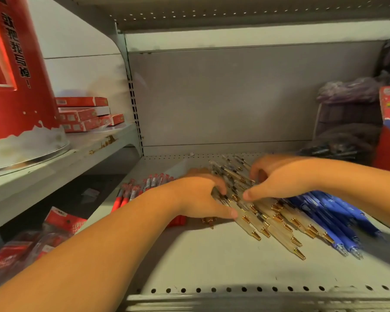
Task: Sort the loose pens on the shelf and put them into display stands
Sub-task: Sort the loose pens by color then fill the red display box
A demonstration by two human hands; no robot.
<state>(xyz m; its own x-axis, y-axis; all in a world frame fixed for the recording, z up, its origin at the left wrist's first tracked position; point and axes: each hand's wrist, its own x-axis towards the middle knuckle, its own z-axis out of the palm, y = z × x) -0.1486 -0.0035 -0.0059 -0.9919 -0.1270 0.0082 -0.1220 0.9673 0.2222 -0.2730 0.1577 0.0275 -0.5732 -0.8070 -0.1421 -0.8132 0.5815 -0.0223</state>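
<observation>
The gold-tipped pens (277,224) lay fanned on the shelf (212,262), their long axes running far-left to near-right. The left hand (200,197) curled round their left edge. The right hand (279,179) pinched them from the right, equally close.

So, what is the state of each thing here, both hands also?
clear plastic pens with gold tips: loose heap, lying flat.
blue plastic pens: lying flat, untouched.
red plastic pens: lying flat, partly under the left arm.
left hand: grips the clear pens.
right hand: grips the clear pens.
flat red cardboard boxes: closed, stacked.
</observation>
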